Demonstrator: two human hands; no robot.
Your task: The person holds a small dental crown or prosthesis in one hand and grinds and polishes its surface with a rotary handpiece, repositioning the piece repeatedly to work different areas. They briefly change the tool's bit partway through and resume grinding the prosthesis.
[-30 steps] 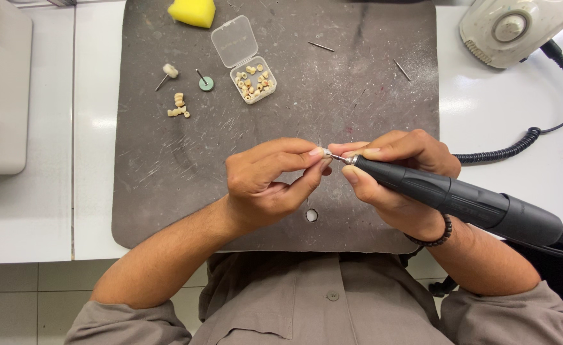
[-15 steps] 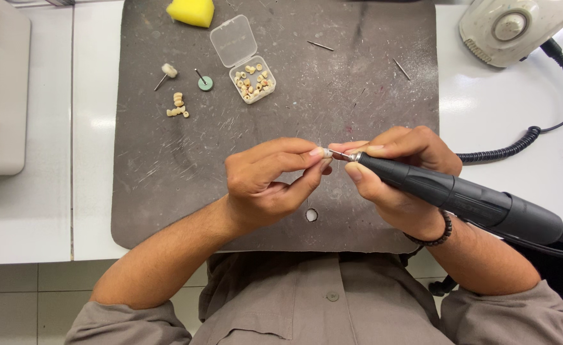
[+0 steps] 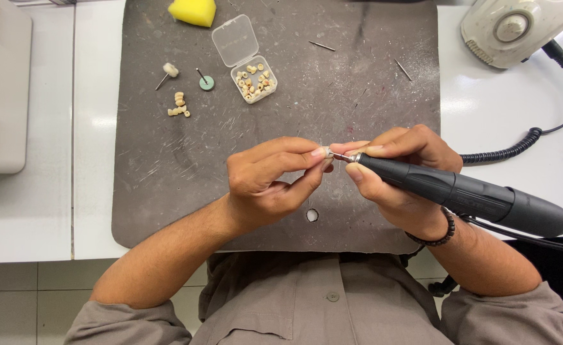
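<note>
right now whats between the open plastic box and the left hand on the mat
Nothing: in the head view only bare, scratched grey mat separates the open plastic box from the left hand.

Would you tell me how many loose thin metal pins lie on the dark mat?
2: one pin right of the open clear box, another pin near the mat's right edge.

This was a dental laboratory workstation. A scratched, dust-marked grey work mat (image 3: 166, 166) covered a white bench (image 3: 505, 121). On the mat lay a small clear box of tooth-coloured crowns (image 3: 254, 78), loose crown pieces (image 3: 178, 106), polishing burs (image 3: 203, 80) and a yellow sponge (image 3: 193, 11). A black rotary handpiece (image 3: 467, 195) ran by coiled cord (image 3: 511, 148) to a white control unit (image 3: 515, 29).
</note>
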